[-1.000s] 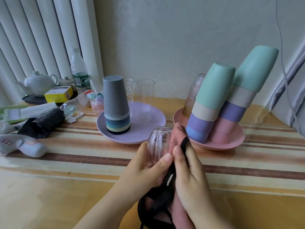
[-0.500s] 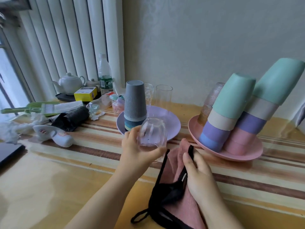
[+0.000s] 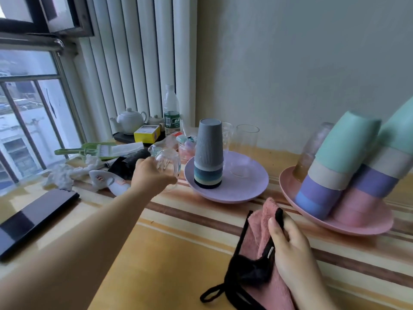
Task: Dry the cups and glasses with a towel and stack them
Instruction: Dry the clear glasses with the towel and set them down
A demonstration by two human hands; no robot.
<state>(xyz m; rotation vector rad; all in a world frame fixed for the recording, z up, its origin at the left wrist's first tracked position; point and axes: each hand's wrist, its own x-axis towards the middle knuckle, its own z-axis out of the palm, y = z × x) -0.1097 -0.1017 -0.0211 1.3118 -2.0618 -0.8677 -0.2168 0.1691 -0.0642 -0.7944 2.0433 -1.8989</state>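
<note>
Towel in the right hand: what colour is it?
Pink towel with black trim, gripped by the right hand; head view.

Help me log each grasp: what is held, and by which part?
Left hand grips the clear glass round its side. Right hand holds the pink towel by its folded, black-trimmed edge.

On my feed, the far-left corner of the striped surface (image 3: 178, 238) holds a white teapot (image 3: 130, 120), a yellow box (image 3: 146, 134) and a clear plastic bottle (image 3: 171, 111) with a green label. Nearer lie a green brush (image 3: 89, 150), crumpled white tissue (image 3: 64, 174) and a black pouch (image 3: 128, 163). A dark tablet (image 3: 33, 220) sits at the near left, beside the window (image 3: 24, 121).
</note>
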